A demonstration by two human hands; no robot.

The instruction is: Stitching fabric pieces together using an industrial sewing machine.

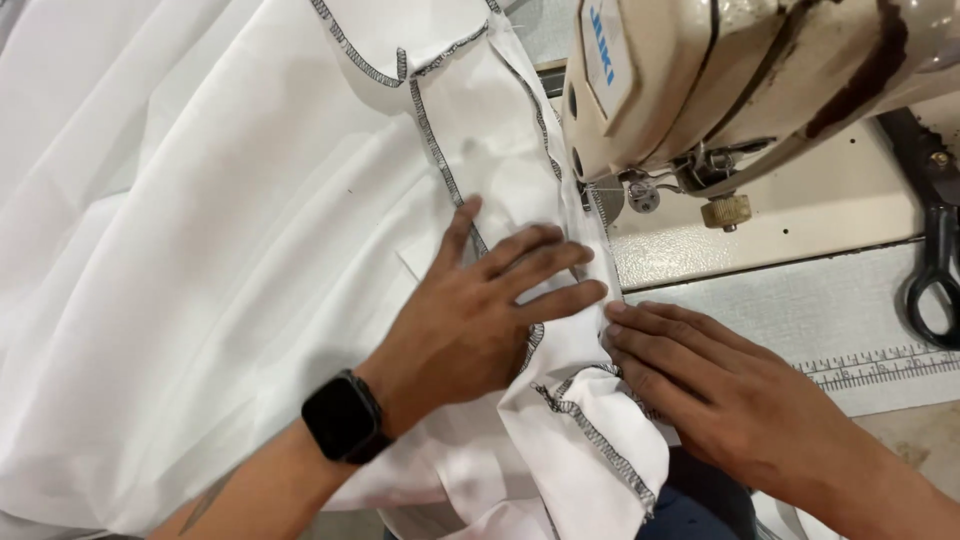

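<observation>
I see the white fabric (230, 250) spread over the table and running under the head of the cream sewing machine (720, 70), its cut edges finished with grey overlock stitching (600, 440). A folded strip of it lies along the seam line just in front of the needle area. My left hand (480, 320) lies flat on the cloth, palm down, its grip spread with the fingers fanned toward the machine and pressing the layers down; it pinches nothing. A black smartwatch (345, 418) sits on that wrist. My right hand (720, 390) comes in from the lower right, its grip also flat and extended, fingertips held close together and touching the folded fabric edge right beside the left fingertips. Nearer to me, a loose corner of the cloth hangs over the table edge. To the right, a printed ruler strip (880, 365) runs along the table, and black scissors (935, 240) lie beyond it near the machine bed.
</observation>
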